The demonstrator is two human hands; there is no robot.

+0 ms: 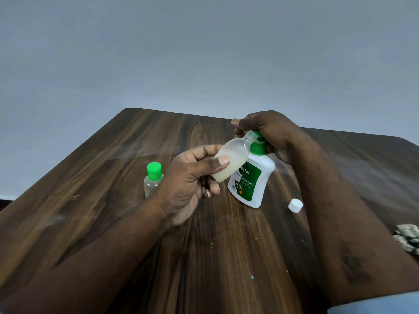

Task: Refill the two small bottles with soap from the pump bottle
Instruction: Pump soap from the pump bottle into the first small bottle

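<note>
Head view | gripping uncapped small bottle in left hand, tilted above desk, mouth seemingly at hidden nozzle | clasping green top of pump bottle with right hand | standing at left: green-capped bottle | lying at right, near: white cap

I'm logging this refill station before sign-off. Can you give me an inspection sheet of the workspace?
Surface: dark wooden table, a few pale crumbs.
Job's things: pump bottle standing; frosted bottle tilted, open neck at the pump spout, partly filled with pale liquid; green-capped bottle standing; white cap lying loose.
Clutter: crumpled grey wad at the right edge.
Hands: left hand grips the frosted bottle; right hand wraps the pump head.
Cables: nothing seen.
Surroundings: plain grey wall.
</note>
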